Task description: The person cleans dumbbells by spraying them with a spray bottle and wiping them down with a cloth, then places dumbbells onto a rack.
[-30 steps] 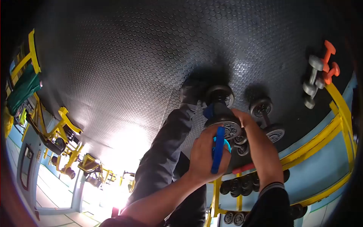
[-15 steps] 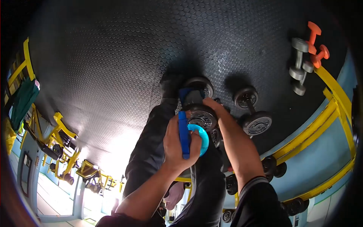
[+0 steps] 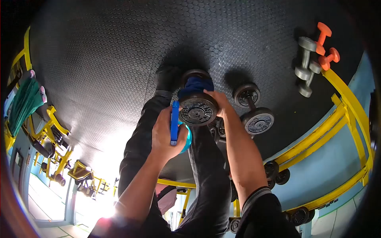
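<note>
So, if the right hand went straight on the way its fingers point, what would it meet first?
The right hand would probably meet the dark-blue cloth on the middle of the plate dumbbell; depth is unclear, so they may already touch.

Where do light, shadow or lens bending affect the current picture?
Head view: strong glare washes out the floor at lower left; head view: wide-angle distortion curves the yellow frame at right, with black corners; head view: dark shadow lies just beyond the dumbbell, whose plate lettering looks fairly sharp.
</note>
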{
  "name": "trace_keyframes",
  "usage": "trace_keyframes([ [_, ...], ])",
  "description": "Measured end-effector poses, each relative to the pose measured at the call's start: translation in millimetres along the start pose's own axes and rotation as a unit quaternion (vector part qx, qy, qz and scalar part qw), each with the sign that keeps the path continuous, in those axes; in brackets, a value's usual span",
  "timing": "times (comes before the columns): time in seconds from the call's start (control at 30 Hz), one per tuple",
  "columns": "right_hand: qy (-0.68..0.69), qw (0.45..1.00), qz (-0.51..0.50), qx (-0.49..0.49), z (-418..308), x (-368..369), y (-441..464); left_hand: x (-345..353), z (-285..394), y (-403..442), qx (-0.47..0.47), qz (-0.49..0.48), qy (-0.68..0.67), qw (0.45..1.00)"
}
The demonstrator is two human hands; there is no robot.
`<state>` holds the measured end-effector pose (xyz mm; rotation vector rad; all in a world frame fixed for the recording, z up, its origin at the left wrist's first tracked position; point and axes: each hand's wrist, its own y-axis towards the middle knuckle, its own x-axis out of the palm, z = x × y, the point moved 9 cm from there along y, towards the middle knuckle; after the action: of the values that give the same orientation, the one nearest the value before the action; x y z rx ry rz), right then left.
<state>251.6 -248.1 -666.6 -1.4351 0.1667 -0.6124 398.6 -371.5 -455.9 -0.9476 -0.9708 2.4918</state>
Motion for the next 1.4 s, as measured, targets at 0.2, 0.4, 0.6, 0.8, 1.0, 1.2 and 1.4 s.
trace_keyframes([
  [0.2,0.178,0.981,0.024,-0.072,30,-6,-15,24,-14,-18,0.099,-0.022,0.048,0.994],
  [0.4,0.102,0.97,0.045,-0.215,50,15,-47,42,-41,-60,0.055,-0.071,0.013,0.996],
  [0.6,-0.133,0.945,0.092,-0.284,87,49,-66,14,-54,-98,0.025,-0.099,-0.025,0.994],
  [0.8,-0.325,0.865,0.166,-0.344,49,51,-71,-4,-78,-102,0.021,-0.129,0.019,0.991],
  [1.0,-0.398,0.832,0.236,-0.307,-44,37,-90,-9,-102,-112,0.041,-0.121,-0.069,0.989],
  [1.2,-0.44,0.77,0.354,-0.296,-56,60,-85,11,-133,-117,-0.027,-0.19,-0.135,0.972],
  [1.4,-0.562,0.654,0.392,-0.322,-32,112,-51,5,-144,-94,-0.021,-0.21,-0.078,0.974],
])
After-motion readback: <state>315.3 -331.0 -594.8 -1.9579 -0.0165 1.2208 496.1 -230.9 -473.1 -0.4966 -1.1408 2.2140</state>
